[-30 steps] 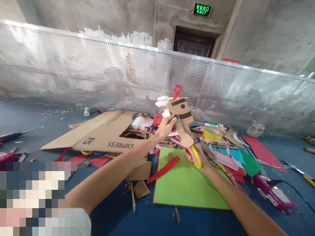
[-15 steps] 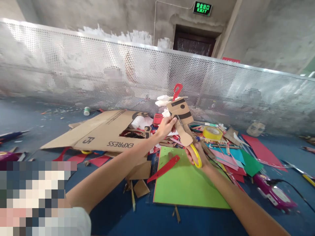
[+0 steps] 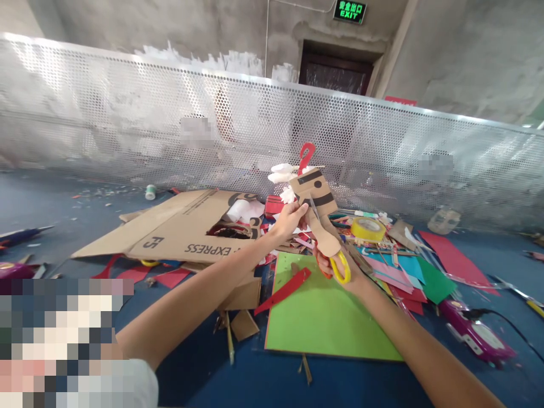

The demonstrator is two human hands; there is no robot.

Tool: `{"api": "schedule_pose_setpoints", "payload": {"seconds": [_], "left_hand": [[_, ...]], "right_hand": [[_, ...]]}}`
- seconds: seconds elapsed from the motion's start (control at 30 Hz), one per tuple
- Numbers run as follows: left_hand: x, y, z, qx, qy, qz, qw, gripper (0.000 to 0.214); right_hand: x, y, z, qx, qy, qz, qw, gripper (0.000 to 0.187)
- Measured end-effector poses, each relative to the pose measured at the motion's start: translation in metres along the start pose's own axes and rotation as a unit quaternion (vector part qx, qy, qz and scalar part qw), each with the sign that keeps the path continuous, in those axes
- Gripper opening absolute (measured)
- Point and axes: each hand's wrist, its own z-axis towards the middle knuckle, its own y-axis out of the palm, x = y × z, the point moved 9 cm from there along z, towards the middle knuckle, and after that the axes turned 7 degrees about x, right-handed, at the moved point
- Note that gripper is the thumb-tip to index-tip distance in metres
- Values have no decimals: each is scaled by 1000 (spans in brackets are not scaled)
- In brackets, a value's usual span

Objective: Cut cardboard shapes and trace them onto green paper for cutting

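Raised above the work surface, a piece of brown cardboard (image 3: 315,187) with black printed stripes and a dot is pinched in my left hand (image 3: 292,218). From it a narrower part runs down to a rounded end. My right hand (image 3: 349,273) has its fingers through the yellow and red handles of a pair of scissors (image 3: 342,268); the blades lie across the cardboard, partly hidden by it. Underneath both hands is a green sheet (image 3: 331,317), with a curved red strip (image 3: 284,292) lying over its upper left corner.
A big cardboard sheet (image 3: 170,226) with a ragged hole lies at left. Behind my hands are a red box (image 3: 274,205), a yellow tape roll (image 3: 368,229) and paper scraps. To the right sits a corded purple device (image 3: 476,334). A perforated metal panel (image 3: 148,113) crosses the back.
The scissors and my right hand have shifted slightly, and the yellow handle now stands a bit higher. The cardboard's rounded end has moved a little to the right. My left hand keeps its hold.
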Motion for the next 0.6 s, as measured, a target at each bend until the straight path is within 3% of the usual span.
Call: {"api": "schedule_pose_setpoints", "payload": {"seconds": [0.17,0.37,0.6], "left_hand": [[-6,-20,6,68,3,-26,997,26],[-12,-40,14,143,0,-39,989,31],[-13,-41,12,150,-10,-31,988,34]], "right_hand": [[-13,18,-9,-26,8,87,996,38],[-29,19,-17,51,-27,117,991,45],[-30,30,-21,-22,-74,132,988,53]]}}
